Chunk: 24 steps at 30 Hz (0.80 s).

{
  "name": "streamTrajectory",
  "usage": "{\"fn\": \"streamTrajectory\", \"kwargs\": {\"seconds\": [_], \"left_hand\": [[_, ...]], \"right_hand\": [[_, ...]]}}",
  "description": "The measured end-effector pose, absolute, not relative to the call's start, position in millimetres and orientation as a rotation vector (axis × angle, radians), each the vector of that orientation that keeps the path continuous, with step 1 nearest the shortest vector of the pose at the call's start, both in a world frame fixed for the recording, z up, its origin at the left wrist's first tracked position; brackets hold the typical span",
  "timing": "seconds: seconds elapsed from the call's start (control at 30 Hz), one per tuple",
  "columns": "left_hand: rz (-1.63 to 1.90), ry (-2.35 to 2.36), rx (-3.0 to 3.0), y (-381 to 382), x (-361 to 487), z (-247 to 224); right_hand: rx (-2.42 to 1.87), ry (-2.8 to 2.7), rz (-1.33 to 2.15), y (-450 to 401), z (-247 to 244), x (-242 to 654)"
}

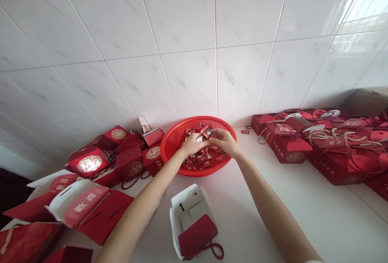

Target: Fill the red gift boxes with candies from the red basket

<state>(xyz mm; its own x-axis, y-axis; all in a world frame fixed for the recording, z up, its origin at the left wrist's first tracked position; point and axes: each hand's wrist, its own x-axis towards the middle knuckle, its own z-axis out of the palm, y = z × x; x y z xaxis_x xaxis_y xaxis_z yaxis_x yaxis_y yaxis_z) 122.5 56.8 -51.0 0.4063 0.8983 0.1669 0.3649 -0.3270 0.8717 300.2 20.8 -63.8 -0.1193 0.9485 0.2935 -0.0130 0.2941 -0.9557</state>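
Nearest the wearer, an open carton (194, 230) stands on the white counter (251, 222); flaps raised, white interior visible, a dark red cord loop (217, 251) at its near edge. To the left, red boxes (91, 164) lie in a loose heap, several with flaps open, some bearing pale round emblems.

Beyond the open carton, a red perforated basket (209, 172) holds many small red-wrapped sweets (203, 158). Left hand (194, 145) and right hand (222, 141) are together over the basket; the left is closed around a few wrapped pieces (205, 132), and the right has its fingertips at these same pieces, narrowly spaced; whether it bears any of their weight cannot be told. The pieces are probably sweets, print too small to read.

To the right, closed red gift boxes (291, 145) stand in rows, several with cord handles. Behind the basket, a tiled wall (190, 85).
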Motion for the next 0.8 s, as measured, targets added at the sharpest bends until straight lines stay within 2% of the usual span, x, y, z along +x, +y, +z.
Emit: {"fn": "streamTrajectory", "kwargs": {"seconds": [0.13, 0.33, 0.8], "left_hand": [[0.811, 1.068, 1.771, 55.0, 120.9, -47.1], [0.951, 1.028, 1.584, 52.1, 122.1, -35.3], [1.026, 0.906, 1.548, 52.6, 119.7, -36.1]], "right_hand": [[-0.862, -1.304, 1.153, 21.7, -63.8, 300.4], [-0.91, -1.242, 1.074, 20.2, -60.5, 299.3], [-0.895, -1.192, 1.176, 14.8, -55.5, 297.2]]}}
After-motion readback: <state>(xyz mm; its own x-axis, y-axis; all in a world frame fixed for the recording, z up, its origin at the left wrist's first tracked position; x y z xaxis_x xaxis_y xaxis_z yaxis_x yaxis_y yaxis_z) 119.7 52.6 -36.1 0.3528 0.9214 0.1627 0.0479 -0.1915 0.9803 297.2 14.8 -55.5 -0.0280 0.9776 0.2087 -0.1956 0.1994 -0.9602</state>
